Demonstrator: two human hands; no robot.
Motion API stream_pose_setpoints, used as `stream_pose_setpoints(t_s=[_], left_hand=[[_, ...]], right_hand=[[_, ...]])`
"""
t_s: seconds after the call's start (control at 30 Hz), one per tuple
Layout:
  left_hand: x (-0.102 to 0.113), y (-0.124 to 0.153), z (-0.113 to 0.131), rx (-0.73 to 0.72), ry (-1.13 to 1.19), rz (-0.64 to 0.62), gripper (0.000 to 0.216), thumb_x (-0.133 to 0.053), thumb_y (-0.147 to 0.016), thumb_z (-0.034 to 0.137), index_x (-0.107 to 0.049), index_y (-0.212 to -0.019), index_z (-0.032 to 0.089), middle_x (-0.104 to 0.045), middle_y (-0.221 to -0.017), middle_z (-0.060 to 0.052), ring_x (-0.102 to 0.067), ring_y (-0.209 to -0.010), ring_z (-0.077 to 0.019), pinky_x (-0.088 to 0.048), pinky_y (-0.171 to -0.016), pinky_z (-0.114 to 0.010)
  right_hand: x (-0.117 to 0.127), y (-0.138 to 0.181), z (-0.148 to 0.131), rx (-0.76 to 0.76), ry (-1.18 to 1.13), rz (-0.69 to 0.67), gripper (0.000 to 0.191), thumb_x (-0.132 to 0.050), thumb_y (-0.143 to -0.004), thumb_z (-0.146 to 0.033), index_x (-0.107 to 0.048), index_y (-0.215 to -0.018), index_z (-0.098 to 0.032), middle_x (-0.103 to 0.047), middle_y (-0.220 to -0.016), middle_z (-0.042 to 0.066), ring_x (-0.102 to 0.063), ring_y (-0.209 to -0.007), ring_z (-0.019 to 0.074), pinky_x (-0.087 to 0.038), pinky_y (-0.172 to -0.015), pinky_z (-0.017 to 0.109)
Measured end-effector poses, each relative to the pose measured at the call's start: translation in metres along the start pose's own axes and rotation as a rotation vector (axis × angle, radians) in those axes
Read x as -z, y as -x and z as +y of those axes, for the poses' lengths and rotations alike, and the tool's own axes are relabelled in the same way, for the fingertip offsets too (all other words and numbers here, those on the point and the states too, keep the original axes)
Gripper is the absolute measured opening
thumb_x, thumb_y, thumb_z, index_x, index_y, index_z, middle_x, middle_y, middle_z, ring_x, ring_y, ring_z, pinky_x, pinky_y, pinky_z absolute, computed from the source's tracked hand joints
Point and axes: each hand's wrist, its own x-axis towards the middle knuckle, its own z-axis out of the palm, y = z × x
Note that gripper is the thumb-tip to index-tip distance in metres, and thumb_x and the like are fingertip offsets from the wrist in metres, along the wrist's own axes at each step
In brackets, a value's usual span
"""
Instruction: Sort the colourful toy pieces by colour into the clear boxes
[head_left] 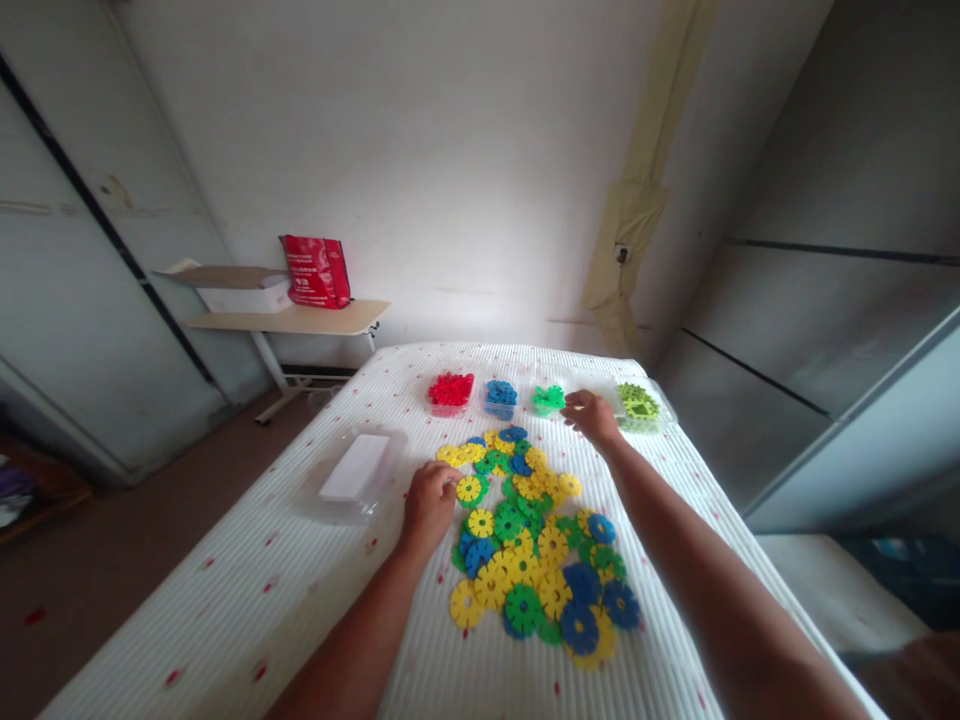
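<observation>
My left hand (431, 502) is at the left edge of a loose pile of notched plastic discs, fingers curled. Its fingertips meet the rim of a yellow disc (470, 489); whether they pinch it is unclear. Yellow, green (523, 607) and blue discs (580, 628) overlap across the pile. My right hand (592, 417) is over the row of clear tubs, just right of the bright green pieces (548, 399). Its fingers are pinched together, with a small yellowish bit showing at the tips, too small to name. Part of a clear tub behind that hand is hidden.
Red pieces (451, 390), blue pieces (501, 395) and lime green pieces (638, 403) fill other clear tubs. A clear plastic lid or tray (356, 470) with a white label lies left on the striped bedcover (247, 600). A side table (300, 318) holds a red bag (317, 272) and carton (244, 293).
</observation>
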Motion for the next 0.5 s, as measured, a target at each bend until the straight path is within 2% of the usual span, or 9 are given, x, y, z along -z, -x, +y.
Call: stream_pose_setpoints(t_s=[0.1,0.2,0.3,0.5], left_hand=[[0.0,0.0,0.001,-0.005,-0.013,-0.006,0.024,-0.044,-0.067,0.005,-0.064,-0.07,0.018,-0.064,-0.083,-0.004,-0.057,-0.085,-0.0177,-0.044,-0.084,-0.032],[0.001,0.0,0.002,0.0,-0.031,-0.005,0.024,-0.044,-0.067,0.005,-0.064,-0.069,0.018,-0.064,-0.084,-0.004,-0.057,-0.086,-0.018,-0.044,-0.083,-0.032],[0.002,0.0,0.004,-0.001,-0.036,-0.009,0.023,-0.043,-0.068,0.006,-0.063,-0.069,0.019,-0.064,-0.084,-0.004,-0.057,-0.086,-0.0184,-0.045,-0.083,-0.032],[0.004,-0.001,0.006,-0.015,-0.036,-0.01,0.024,-0.043,-0.067,0.007,-0.063,-0.068,0.019,-0.065,-0.082,-0.003,-0.058,-0.086,-0.0178,-0.045,-0.083,-0.032]], right_hand=[[0.005,0.022,0.016,0.028,0.068,-0.067,0.008,-0.062,-0.062,-0.011,-0.061,-0.07,-0.014,-0.062,-0.063,0.0,-0.055,-0.045,0.0078,-0.042,-0.044,0.019],[0.014,0.042,0.032,0.046,0.159,-0.213,0.006,-0.061,-0.063,-0.013,-0.064,-0.068,-0.015,-0.062,-0.059,-0.001,-0.054,-0.044,0.0082,-0.043,-0.047,0.02],[0.021,0.054,0.047,0.088,0.257,-0.346,0.015,-0.059,-0.067,-0.017,-0.067,-0.08,-0.015,-0.066,-0.071,0.001,-0.057,-0.053,0.0098,-0.045,-0.053,0.022],[0.017,0.065,0.054,0.242,0.453,-0.363,0.032,-0.063,-0.064,-0.021,-0.069,-0.095,-0.019,-0.066,-0.093,0.005,-0.059,-0.076,0.0155,-0.045,-0.069,0.025]])
